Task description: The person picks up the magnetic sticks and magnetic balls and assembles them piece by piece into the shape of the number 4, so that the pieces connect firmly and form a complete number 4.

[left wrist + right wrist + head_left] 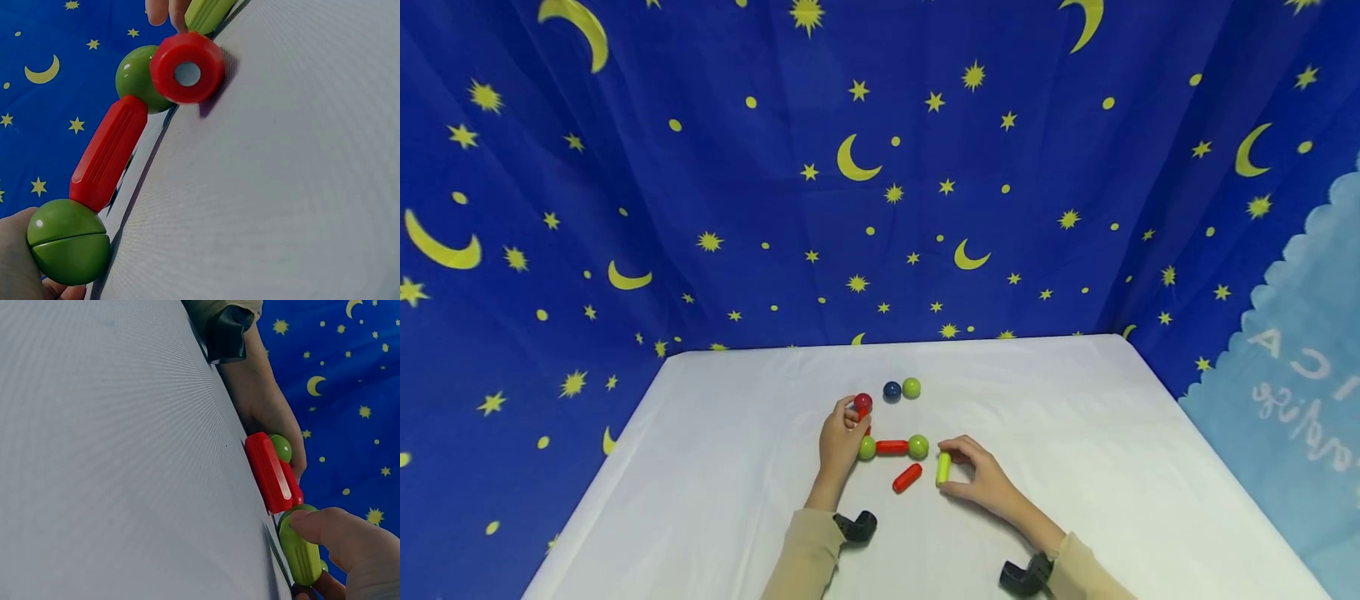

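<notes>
My left hand [840, 442] grips a red rod topped by a red ball [863, 402]; this rod meets a green ball [867, 448] at its lower end. From that ball a second red rod [892, 447] runs right to another green ball [918, 447]. My right hand [981, 477] pinches a yellow-green rod [943, 469] between thumb and fingers, just right of the joined pieces. A loose red rod [907, 478] lies between the hands; its end shows a silvery disc in the left wrist view. The left fingers partly cover the upright red rod.
Beyond the hands, a dark blue ball [892, 391] and a green ball [912, 387] sit side by side on the white-covered table [1037, 400]. A blue curtain [760, 192] with moons and stars surrounds the back and sides. Each wrist wears a black camera mount [857, 527].
</notes>
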Action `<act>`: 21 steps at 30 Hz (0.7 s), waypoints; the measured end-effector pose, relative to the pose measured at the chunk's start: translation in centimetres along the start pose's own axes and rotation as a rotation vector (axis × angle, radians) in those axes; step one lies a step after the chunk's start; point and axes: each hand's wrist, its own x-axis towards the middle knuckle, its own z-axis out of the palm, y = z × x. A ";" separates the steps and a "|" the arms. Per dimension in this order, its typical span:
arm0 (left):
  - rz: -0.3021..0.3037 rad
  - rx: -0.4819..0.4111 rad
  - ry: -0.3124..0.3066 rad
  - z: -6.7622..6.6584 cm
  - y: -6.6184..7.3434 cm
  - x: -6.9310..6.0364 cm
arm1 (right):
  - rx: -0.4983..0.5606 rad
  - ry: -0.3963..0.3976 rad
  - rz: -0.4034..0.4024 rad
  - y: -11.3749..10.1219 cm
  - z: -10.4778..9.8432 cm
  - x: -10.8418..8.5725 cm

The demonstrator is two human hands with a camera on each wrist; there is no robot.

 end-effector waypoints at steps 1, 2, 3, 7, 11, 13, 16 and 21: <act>-0.002 -0.001 -0.002 0.0 0.0 0.0 | 0.003 0.000 0.010 -0.1 0.0 0.0; -0.004 -0.001 -0.005 0.0 0.1 0.0 | 0.006 0.001 0.020 -0.2 -0.1 0.0; -0.006 -0.002 -0.008 0.0 0.1 0.0 | 0.010 0.002 0.029 -0.2 -0.1 0.1; -0.023 0.002 -0.022 0.0 0.2 0.0 | 0.034 -0.007 0.065 -0.4 -0.1 0.1; -0.033 0.006 -0.026 0.0 0.1 0.0 | 0.058 -0.003 0.075 -0.2 0.0 0.1; -0.036 0.005 -0.029 0.0 0.1 0.0 | 0.065 0.009 0.068 -0.1 0.0 0.2; -0.032 0.003 -0.031 0.0 0.1 0.1 | 0.068 0.034 0.052 0.0 0.1 0.4; -0.026 0.001 -0.033 -0.1 0.1 -0.1 | 0.071 0.041 0.048 -1.7 -0.3 0.6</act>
